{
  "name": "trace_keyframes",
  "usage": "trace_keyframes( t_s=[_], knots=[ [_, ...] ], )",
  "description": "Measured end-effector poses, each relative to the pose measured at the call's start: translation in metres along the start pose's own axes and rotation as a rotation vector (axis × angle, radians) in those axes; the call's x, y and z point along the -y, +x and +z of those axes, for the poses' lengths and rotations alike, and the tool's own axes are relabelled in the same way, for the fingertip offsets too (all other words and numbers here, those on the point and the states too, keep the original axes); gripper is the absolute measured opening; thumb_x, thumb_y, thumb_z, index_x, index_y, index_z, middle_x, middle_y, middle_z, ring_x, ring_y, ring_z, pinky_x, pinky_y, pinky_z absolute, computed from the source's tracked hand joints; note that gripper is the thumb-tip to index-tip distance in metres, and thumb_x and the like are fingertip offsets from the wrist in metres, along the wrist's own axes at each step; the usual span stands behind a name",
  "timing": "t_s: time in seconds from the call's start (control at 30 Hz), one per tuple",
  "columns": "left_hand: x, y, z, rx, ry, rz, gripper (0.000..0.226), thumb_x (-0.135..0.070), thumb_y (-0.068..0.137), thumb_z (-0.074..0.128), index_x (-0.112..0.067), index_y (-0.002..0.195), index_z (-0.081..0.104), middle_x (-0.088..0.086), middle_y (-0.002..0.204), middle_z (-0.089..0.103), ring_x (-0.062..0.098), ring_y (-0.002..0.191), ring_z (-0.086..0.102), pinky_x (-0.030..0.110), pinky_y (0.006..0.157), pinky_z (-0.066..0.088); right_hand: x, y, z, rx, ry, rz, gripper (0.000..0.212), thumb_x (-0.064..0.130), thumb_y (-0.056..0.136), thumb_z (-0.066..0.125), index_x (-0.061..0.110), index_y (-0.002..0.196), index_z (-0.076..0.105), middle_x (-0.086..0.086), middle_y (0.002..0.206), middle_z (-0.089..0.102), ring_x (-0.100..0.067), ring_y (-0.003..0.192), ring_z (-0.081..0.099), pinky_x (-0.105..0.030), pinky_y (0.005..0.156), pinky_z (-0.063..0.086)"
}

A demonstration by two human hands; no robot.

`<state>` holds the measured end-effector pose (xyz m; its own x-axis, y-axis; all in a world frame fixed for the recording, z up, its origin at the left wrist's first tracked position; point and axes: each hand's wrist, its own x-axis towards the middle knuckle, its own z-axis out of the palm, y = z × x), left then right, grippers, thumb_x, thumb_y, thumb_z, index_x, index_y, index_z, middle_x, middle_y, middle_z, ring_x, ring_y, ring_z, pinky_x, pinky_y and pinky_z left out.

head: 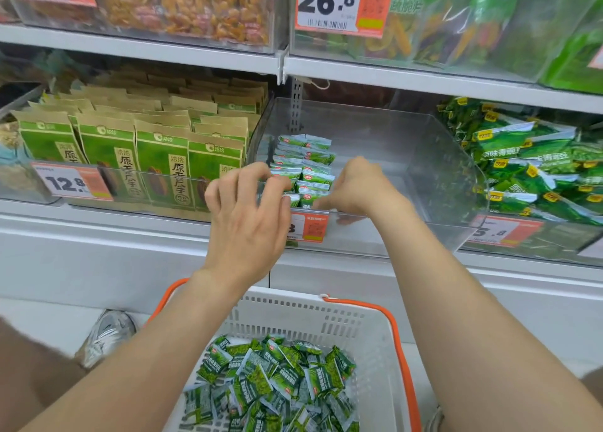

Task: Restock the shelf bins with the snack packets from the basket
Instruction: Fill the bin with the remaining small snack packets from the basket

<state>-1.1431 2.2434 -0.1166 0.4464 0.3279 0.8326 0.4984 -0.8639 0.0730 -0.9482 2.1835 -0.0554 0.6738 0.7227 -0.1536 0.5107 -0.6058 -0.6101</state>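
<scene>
Small green snack packets (305,173) stand in two neat rows at the left end of a clear shelf bin (434,183). My left hand (248,216) is at the bin's front left corner, its bent fingertips touching the front packets. Reaching over the front wall, my right hand (355,186) has its fingers curled down onto the front packet of the right row. The right part of the bin holds nothing. Below, a white basket (368,327) with orange handles holds a loose heap of the same green packets (274,382).
Left of this bin stand upright kraft-and-green bags (130,151); to the right lie larger green bags (535,167). Price tags hang on the bin fronts. Another shelf of bins runs overhead. A shoe (107,333) rests on the floor left of the basket.
</scene>
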Motion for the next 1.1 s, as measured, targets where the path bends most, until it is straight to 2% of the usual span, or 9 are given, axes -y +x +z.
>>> trace_keyframes(
  t_s=[0.1,0.23,0.3,0.37,0.47,0.7,0.8,0.9,1.1],
  knots=[
    [0.001,-0.009,-0.005,-0.038,-0.078,0.116,0.012,-0.017,0.099,0.057,-0.007,0.096,0.063,0.015,0.098,0.056,0.034,0.087,0.047,0.046,0.072,0.037,-0.009,-0.006,-0.001,-0.317,-0.12,-0.129,0.034,0.046,0.085,0.074,0.015,0.081,0.061,-0.012,0.088,0.066,-0.027,0.094,0.061,-0.03,0.066,0.045],
    [0.009,-0.037,-0.001,0.237,-0.202,0.217,0.023,-0.026,0.096,0.051,-0.016,0.076,0.057,0.001,0.072,0.052,0.028,0.061,0.051,0.038,0.052,0.042,-0.006,-0.058,0.017,-0.82,0.037,-0.586,0.014,0.024,0.091,0.057,0.018,0.08,0.064,0.005,0.059,0.06,-0.023,0.058,0.056,-0.034,0.055,0.041],
    [0.01,-0.052,0.005,0.625,-0.141,0.152,0.031,-0.04,0.096,0.044,-0.022,0.073,0.053,-0.002,0.07,0.057,0.03,0.06,0.058,0.036,0.053,0.047,-0.008,-0.081,0.04,-0.858,0.032,-0.802,0.014,0.02,0.086,0.056,0.017,0.074,0.063,0.004,0.051,0.053,-0.025,0.046,0.05,-0.031,0.047,0.037],
    [0.014,-0.067,0.014,1.036,-0.041,0.124,0.032,-0.046,0.099,0.041,-0.023,0.082,0.057,0.0,0.082,0.065,0.03,0.074,0.063,0.035,0.062,0.046,-0.014,-0.092,0.065,-0.659,-0.027,-0.9,0.016,0.024,0.08,0.051,0.017,0.07,0.062,0.003,0.049,0.052,-0.029,0.045,0.05,-0.031,0.046,0.039],
    [0.015,-0.091,0.018,1.396,-0.035,0.14,0.025,-0.04,0.102,0.046,-0.022,0.094,0.062,0.004,0.098,0.07,0.026,0.083,0.062,0.035,0.072,0.049,-0.038,-0.091,0.1,-0.158,-0.288,-0.744,0.022,0.035,0.076,0.044,0.021,0.07,0.059,-0.001,0.062,0.061,-0.033,0.062,0.057,-0.033,0.053,0.039],
    [-0.007,-0.151,0.033,1.717,0.019,0.258,0.028,-0.02,0.103,0.044,-0.016,0.078,0.054,0.002,0.077,0.056,0.025,0.072,0.058,0.04,0.068,0.056,-0.178,-0.1,0.21,0.675,-0.621,-0.202,0.011,0.011,0.09,0.055,0.009,0.082,0.063,-0.014,0.084,0.065,-0.033,0.072,0.061,-0.039,0.069,0.058],
    [-0.012,-0.166,0.038,1.755,0.013,0.287,0.029,-0.017,0.105,0.043,-0.015,0.077,0.052,0.003,0.075,0.053,0.021,0.063,0.049,0.035,0.055,0.043,-0.212,-0.117,0.239,0.805,-0.659,-0.149,0.031,0.032,0.096,0.066,0.008,0.114,0.061,-0.014,0.102,0.065,-0.033,0.086,0.065,-0.038,0.068,0.053],
    [-0.013,-0.171,0.041,1.776,-0.004,0.284,0.028,-0.018,0.105,0.043,-0.013,0.081,0.056,0.004,0.077,0.056,0.024,0.066,0.052,0.037,0.058,0.047,-0.215,-0.126,0.258,0.865,-0.673,-0.138,0.046,0.05,0.093,0.069,0.013,0.117,0.054,-0.005,0.102,0.059,-0.028,0.093,0.062,-0.04,0.076,0.056],
    [-0.012,-0.166,0.044,1.76,-0.072,0.239,0.028,-0.021,0.105,0.042,-0.01,0.097,0.066,0.008,0.088,0.065,0.025,0.071,0.057,0.037,0.063,0.05,-0.204,-0.136,0.273,0.9,-0.747,-0.255,0.046,0.041,0.096,0.072,0.008,0.123,0.054,-0.012,0.117,0.06,-0.033,0.107,0.06,-0.043,0.086,0.049]
  ],
)
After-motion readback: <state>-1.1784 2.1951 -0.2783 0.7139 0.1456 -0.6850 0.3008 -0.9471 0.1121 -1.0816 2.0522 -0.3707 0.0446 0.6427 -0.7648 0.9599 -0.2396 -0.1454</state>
